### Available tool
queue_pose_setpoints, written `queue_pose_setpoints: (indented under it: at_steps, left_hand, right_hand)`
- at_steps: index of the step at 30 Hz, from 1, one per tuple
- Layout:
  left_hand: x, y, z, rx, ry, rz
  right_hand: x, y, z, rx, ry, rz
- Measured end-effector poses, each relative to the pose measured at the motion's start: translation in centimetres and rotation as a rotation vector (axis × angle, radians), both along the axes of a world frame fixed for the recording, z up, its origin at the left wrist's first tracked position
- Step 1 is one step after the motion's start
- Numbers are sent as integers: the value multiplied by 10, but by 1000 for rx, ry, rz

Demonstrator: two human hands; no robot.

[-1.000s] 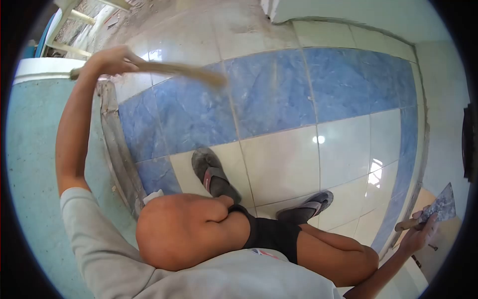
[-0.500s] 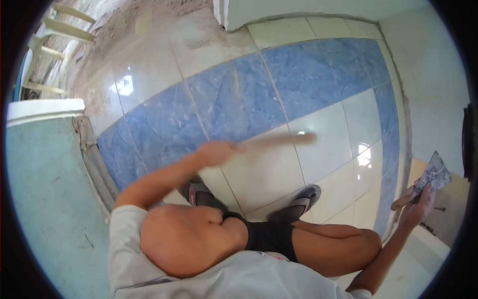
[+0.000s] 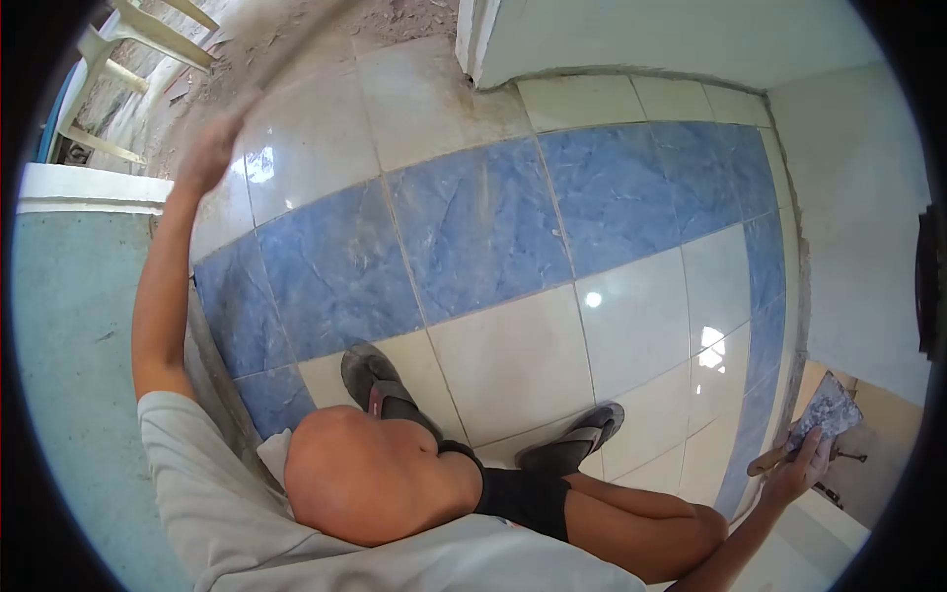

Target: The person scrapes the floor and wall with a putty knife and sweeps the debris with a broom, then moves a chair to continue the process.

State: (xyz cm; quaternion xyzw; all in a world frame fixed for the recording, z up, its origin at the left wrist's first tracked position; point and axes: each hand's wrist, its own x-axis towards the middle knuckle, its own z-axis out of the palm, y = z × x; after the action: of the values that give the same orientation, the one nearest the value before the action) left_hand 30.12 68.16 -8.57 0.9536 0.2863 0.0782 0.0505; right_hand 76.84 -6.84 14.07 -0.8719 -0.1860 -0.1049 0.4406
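Note:
My left hand (image 3: 210, 156) is raised at the upper left, closed round the end of a long brown stick (image 3: 301, 41), blurred by motion, which points up and to the right over the dusty floor. At the lower right my right hand (image 3: 797, 474) grips a putty knife (image 3: 829, 407) with a wooden handle. Its flat triangular blade, smeared with grey and white, points up and my fingers lie across its base.
Blue (image 3: 473, 212) and white floor tiles (image 3: 513, 355) lie in front of my sandalled feet. A pale plastic chair (image 3: 148, 39) stands at the upper left, near bare dirt. Walls rise on the left (image 3: 84, 365) and right (image 3: 858, 217).
My left hand has swung up and to the left with the stick. My right hand with the putty knife sits slightly lower and further left. The view has shifted.

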Motion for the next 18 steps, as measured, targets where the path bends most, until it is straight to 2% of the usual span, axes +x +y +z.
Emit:
queue_pose_setpoints:
  at_steps: [1,3,5,6,8,10,12,14,17,18]
  left_hand:
    - [-14,1,-30,96,11,-194]
    - [-5,-28,-39,-11,366,-289]
    - [29,-54,-26,-91,593,-374]
    - [40,-50,-37,-95,637,-343]
    - [63,-21,-70,-44,556,-117]
    - [93,7,-64,5,402,76]
    - [113,52,-66,76,557,131]
    - [100,83,-57,166,477,168]
    - [28,134,-54,-20,302,457]
    - [9,125,-39,91,99,296]
  right_hand:
    - [5,-14,3,-66,62,41]
    - [5,-21,2,-133,113,88]
    - [5,-17,0,-50,209,63]
    - [3,-10,3,-57,201,76]
    - [-12,14,5,-149,181,27]
    - [-59,109,26,-132,251,-256]
    - [-62,111,29,-119,254,-252]
    - [-65,115,35,-166,230,-259]
    - [-60,110,31,-204,179,-254]
    - [-57,107,29,-193,163,-241]
